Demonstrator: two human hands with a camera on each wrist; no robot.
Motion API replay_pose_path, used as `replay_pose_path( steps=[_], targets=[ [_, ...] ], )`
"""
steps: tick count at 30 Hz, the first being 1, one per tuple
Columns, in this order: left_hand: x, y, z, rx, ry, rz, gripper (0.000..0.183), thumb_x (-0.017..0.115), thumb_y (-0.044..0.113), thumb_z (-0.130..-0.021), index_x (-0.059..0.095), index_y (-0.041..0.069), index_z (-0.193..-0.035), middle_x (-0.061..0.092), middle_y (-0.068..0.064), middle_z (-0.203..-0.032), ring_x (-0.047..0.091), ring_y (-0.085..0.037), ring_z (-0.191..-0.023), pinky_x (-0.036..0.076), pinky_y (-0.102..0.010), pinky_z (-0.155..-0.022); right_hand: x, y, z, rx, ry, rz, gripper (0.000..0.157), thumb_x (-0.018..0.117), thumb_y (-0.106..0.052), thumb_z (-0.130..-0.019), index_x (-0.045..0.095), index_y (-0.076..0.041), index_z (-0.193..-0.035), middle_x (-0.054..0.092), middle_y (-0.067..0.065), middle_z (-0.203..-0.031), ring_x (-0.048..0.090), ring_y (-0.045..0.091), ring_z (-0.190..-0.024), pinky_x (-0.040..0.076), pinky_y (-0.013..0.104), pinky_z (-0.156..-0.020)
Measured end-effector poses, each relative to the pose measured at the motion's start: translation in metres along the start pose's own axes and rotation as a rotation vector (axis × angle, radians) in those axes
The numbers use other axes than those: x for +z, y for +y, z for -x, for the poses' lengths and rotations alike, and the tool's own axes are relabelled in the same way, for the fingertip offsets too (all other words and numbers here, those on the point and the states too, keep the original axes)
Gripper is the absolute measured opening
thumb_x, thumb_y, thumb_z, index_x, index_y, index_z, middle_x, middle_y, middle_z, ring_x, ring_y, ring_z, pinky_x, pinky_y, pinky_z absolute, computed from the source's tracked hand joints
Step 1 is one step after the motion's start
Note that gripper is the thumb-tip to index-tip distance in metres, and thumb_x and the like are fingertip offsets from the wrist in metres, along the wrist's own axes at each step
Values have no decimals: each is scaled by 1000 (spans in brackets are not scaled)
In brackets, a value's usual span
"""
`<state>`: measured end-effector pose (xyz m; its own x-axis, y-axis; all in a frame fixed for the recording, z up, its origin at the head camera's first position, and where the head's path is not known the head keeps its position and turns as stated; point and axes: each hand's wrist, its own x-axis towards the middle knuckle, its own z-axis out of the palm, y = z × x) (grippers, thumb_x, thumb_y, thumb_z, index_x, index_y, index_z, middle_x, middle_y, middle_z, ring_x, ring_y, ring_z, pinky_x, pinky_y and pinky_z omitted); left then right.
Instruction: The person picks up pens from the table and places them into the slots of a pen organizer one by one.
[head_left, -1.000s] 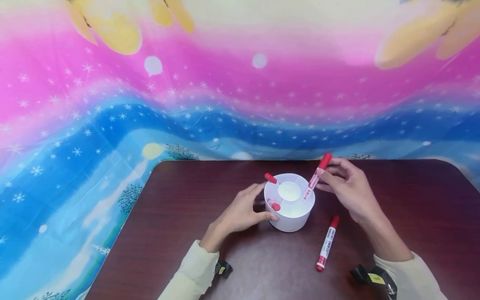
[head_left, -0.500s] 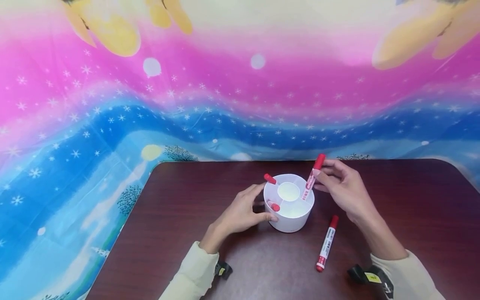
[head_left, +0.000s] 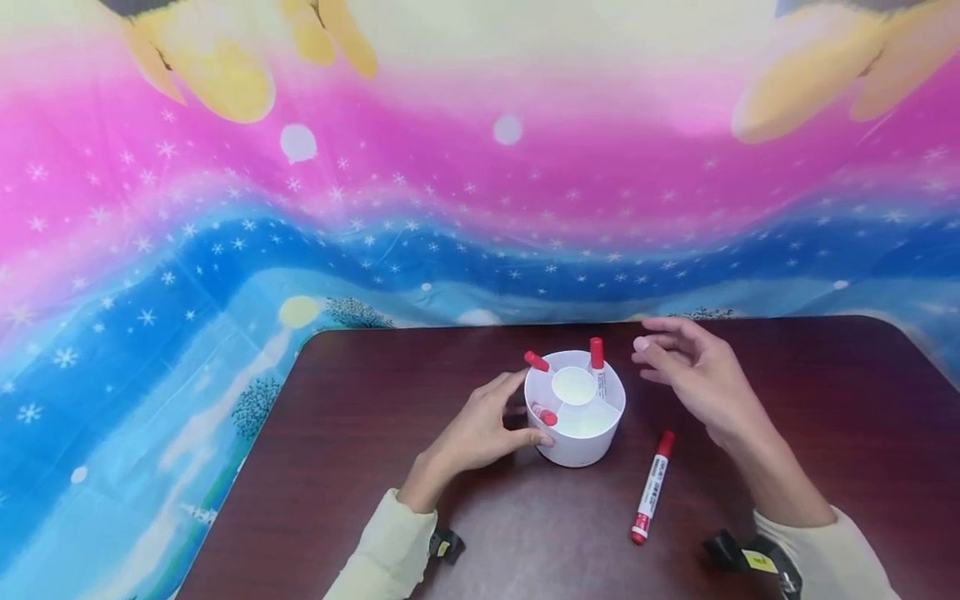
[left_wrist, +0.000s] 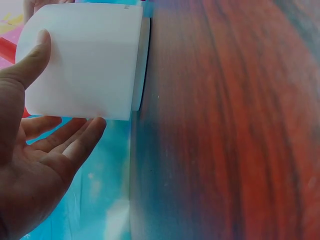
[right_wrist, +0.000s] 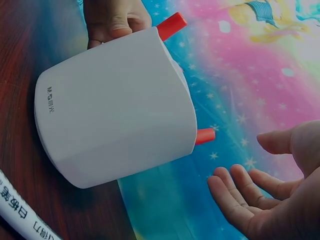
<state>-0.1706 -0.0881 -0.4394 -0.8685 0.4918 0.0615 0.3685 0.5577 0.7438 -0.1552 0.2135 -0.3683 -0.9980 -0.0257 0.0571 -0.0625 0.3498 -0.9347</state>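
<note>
A round white pen holder (head_left: 576, 450) with a central ring and divided compartments stands on the table. My left hand (head_left: 480, 425) holds its left side, thumb on the front wall and fingertips along the side, as the left wrist view shows. Three red-capped markers sit in separate compartments: one leaning at the back left (head_left: 537, 361), one low at the front left (head_left: 545, 415), and one nearly upright at the back right (head_left: 597, 353). Right of the holder, my right hand (head_left: 697, 375) hovers with loosely bent fingers and nothing in them. Another whiteboard marker (head_left: 652, 490) lies near it.
The dark brown wooden table (head_left: 337, 517) ends at a back edge just behind the holder. A colourful pink and blue cloth (head_left: 450, 192) hangs beyond that edge. Black camera straps (head_left: 750, 558) sit at both wrists.
The marker in my right hand has gone down into the back-right compartment and been let go. My right hand has drawn slightly away to the right; my left hand stays on the pen holder.
</note>
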Motion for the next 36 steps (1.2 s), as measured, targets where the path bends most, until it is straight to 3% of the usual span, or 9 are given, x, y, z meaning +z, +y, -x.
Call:
replay_pose_path(
  steps=[5,9,13,16,19,27,36],
  targets=[
    [-2,0,1,17,-9,-12,96,91,49,-85,42,28,-165,60,4,-151,62,-15,-136,59,-34,-109,-4,1,6,10,0,10,59,66,-31,-108,48,-2,-156,65,25,-136,72,-8,-98,63,18,-86],
    [-12,2,4,13,-15,6,98,92,45,-84,42,21,-165,61,2,-151,66,-16,-132,58,-35,-110,-10,5,11,12,9,27,59,67,-31,-108,48,-3,-156,67,20,-132,72,-9,-98,62,15,-84],
    [-21,4,7,-9,3,39,101,94,41,-83,41,17,-166,62,-2,-150,68,-20,-131,60,-38,-108,-17,9,16,6,21,50,59,68,-31,-107,49,-2,-155,71,2,-122,71,-10,-97,61,12,-83],
    [-21,5,7,-13,1,33,102,94,41,-83,40,18,-166,61,-3,-151,67,-21,-133,60,-37,-108,-21,13,20,-3,26,43,56,68,-27,-108,49,0,-153,70,-15,-111,72,-10,-96,61,13,-82],
    [-18,6,7,0,-2,30,101,94,40,-83,41,17,-166,61,-3,-149,68,-21,-131,60,-37,-107,-24,16,24,-11,30,30,54,67,-22,-108,49,3,-152,69,-23,-105,72,-9,-96,62,14,-82],
    [-7,10,6,32,22,-3,96,93,40,-85,43,22,-164,62,2,-145,66,-17,-126,61,-38,-106,-28,26,33,20,27,37,53,68,-22,-108,50,3,-151,69,-21,-105,72,-8,-95,63,16,-81],
    [-6,12,4,27,26,13,93,93,37,-85,45,22,-163,62,0,-146,69,-19,-124,62,-39,-105,-29,39,45,110,-4,39,58,68,-27,-108,47,3,-152,71,-11,-111,73,-6,-95,64,19,-82]
  ],
)
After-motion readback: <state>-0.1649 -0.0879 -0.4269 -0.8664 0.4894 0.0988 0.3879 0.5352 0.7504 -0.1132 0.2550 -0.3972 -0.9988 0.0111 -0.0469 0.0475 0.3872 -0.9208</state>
